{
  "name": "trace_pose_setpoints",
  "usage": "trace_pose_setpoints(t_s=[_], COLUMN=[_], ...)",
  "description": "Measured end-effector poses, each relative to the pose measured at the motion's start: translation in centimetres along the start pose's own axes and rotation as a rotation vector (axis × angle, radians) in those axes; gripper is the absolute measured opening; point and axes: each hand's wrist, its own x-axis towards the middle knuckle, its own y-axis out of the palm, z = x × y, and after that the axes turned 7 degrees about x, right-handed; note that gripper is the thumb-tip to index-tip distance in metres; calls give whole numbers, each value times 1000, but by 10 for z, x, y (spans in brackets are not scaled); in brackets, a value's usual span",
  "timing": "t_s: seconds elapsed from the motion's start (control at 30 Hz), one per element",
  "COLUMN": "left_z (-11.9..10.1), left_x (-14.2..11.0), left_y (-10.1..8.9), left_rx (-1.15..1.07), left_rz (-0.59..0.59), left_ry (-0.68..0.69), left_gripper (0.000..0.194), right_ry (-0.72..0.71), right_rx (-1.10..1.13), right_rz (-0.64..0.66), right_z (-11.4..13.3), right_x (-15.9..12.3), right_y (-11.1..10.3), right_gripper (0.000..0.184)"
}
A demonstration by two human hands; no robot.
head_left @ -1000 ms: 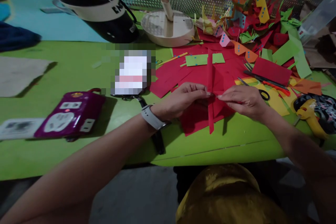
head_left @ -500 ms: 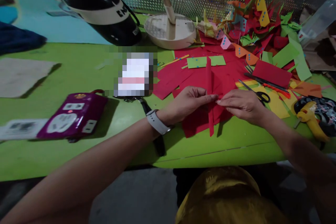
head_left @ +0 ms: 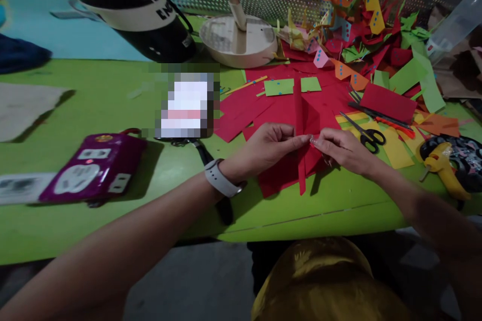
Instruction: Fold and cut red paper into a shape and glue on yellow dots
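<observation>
My left hand (head_left: 269, 148) pinches a long folded strip of red paper (head_left: 300, 115) that stands on edge, running from near the table's front edge toward the back. My right hand (head_left: 341, 149) pinches the same strip from the other side, fingertips meeting the left hand's at about its middle. Under both hands lie flat red paper sheets (head_left: 248, 110) on the green table (head_left: 113, 105). A grey watch sits on my left wrist.
Black scissors (head_left: 367, 135) lie right of my right hand, a yellow glue gun (head_left: 446, 173) further right. A heap of coloured folded paper (head_left: 357, 25) fills the back right. A fan base (head_left: 237, 40), a black-and-white jug (head_left: 131, 5) and a purple power strip (head_left: 90, 168) stand left.
My right hand's fingers have drawn in toward the fold and pinch it closer to the left hand's fingertips. The strip stays in about the same place.
</observation>
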Motion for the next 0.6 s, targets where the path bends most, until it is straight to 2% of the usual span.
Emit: trace_pose_setpoints(t_s=[0.3, 0.6], left_z=[3, 1], left_x=[0, 1], left_y=[-1, -2], left_rx=[-64, -119], left_rz=[13, 1], left_ry=[8, 19], left_gripper=[40, 40], right_ry=[17, 101], right_rx=[115, 319], right_rz=[47, 84], right_z=[-2, -4], right_x=[1, 3], right_y=[0, 2], right_gripper=[30, 37])
